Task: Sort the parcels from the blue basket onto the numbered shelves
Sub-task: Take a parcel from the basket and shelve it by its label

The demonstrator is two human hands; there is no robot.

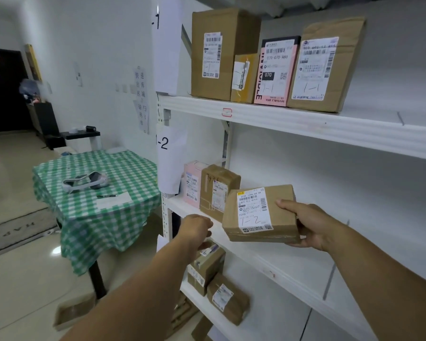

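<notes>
My right hand (pixel 308 225) grips a flat brown parcel (pixel 280 207) by its right end; its label reads "1-2". The parcel hangs tilted just above the front of the middle shelf (pixel 268 257), beside the paper sign "1-2" (pixel 163 143). A pink parcel (pixel 191 183) and a brown parcel (pixel 217 190) stand at that shelf's left end, just left of the held one. My left hand (pixel 194 228) reaches toward the shelf's front edge, fingers loosely bent, holding nothing. The blue basket is out of view.
The top shelf (pixel 305 121) holds several parcels marked "1-1". Two brown parcels (pixel 207 267) lie on the shelf below. A table with a green checked cloth (pixel 96 193) stands left of the rack, carrying a headset and a sheet of paper. A cardboard box (pixel 74 313) lies on the floor.
</notes>
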